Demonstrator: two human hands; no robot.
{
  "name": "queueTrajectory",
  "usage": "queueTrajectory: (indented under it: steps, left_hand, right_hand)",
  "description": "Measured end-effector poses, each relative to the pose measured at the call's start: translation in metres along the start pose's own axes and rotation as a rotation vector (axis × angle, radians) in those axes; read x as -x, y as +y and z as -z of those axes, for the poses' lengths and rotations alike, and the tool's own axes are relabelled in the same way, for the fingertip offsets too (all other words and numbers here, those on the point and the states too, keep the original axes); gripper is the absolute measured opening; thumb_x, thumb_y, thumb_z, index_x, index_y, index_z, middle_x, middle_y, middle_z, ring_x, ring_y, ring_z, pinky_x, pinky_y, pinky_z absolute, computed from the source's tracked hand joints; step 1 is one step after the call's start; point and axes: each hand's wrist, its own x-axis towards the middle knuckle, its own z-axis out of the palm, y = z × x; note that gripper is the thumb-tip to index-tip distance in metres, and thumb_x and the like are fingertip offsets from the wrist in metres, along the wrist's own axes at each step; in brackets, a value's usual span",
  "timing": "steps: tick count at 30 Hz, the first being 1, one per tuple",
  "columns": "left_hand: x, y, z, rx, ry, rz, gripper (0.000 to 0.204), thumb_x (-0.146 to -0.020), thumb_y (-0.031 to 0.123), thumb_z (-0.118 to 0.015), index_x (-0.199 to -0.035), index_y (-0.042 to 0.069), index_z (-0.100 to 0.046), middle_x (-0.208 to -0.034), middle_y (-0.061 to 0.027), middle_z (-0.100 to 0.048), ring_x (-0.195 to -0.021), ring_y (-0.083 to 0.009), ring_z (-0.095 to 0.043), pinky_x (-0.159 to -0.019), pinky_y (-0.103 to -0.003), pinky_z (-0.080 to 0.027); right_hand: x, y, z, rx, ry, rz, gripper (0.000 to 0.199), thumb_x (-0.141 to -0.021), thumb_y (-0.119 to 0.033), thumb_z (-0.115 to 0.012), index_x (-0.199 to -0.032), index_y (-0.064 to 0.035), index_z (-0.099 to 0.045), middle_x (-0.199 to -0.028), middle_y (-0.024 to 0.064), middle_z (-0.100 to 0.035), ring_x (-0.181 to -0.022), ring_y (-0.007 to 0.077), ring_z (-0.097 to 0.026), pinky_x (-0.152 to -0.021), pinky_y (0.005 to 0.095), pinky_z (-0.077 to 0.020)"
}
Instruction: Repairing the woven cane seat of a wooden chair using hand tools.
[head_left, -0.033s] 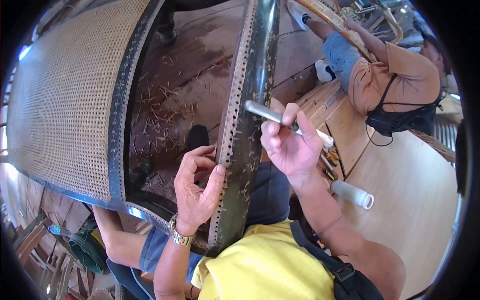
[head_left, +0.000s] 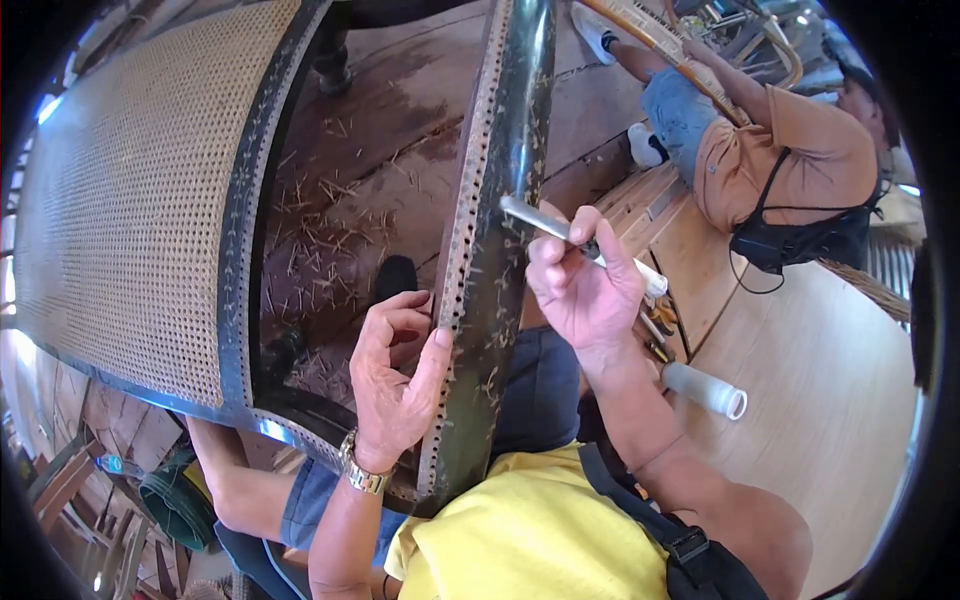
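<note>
My left hand [head_left: 395, 385] grips the dark rail of a wooden seat frame [head_left: 492, 330], its thumb on the row of small drilled holes and its fingers curled at the inner edge. My right hand [head_left: 590, 285] is raised over the outer side of that rail. Pinched between its thumb and fingers is a slim rod [head_left: 537, 219], metal grey at its far end and white at the end near the wrist. The rod slants above the rail; whether it touches cannot be told. Woven cane [head_left: 130, 220] fills the panel left of the open section.
Cane scraps [head_left: 325, 225] litter the floor beneath the opening. A pale translucent tube [head_left: 705, 388] lies on the light board [head_left: 800, 400] at my right, by a wooden box [head_left: 695, 265] holding tools. Another person [head_left: 790, 160] sits at the upper right. A green container [head_left: 180, 500] stands lower left.
The rod's far tip has moved slightly right and away from the row of holes, along with my right hand's fingers. My left hand stays on the rail.
</note>
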Motion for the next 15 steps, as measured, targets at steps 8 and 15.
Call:
queueTrajectory:
  steps: [8, 15]
  left_hand:
    - [-0.056, 0.006, -0.027, 0.063, 0.008, 0.074, 0.039, -0.096, 0.020, -0.071, -0.124, -0.004, -0.057, -0.106, -0.0099, -0.067, -0.092, -0.0128, -0.062, -0.081, -0.026, -0.052]
    - [-0.123, 0.015, -0.039, 0.100, -0.051, 0.168, 0.071, -0.085, 0.033, -0.084, -0.131, -0.010, -0.052, -0.108, -0.0150, -0.068, -0.092, -0.0133, -0.064, -0.081, -0.027, -0.053]
  right_hand:
    - [0.000, -0.043, 0.016, 0.311, 0.060, 0.165, 0.011, -0.102, -0.011, -0.060, -0.111, -0.0086, -0.056, -0.098, 0.0139, -0.067, -0.080, 0.0177, -0.064, -0.069, 0.0263, -0.0508]
    - [-0.033, -0.058, 0.032, 0.531, -0.149, 0.332, 0.026, -0.103, -0.026, -0.060, -0.114, -0.0036, -0.064, -0.096, 0.0116, -0.066, -0.076, 0.0159, -0.062, -0.065, 0.0267, -0.0481]
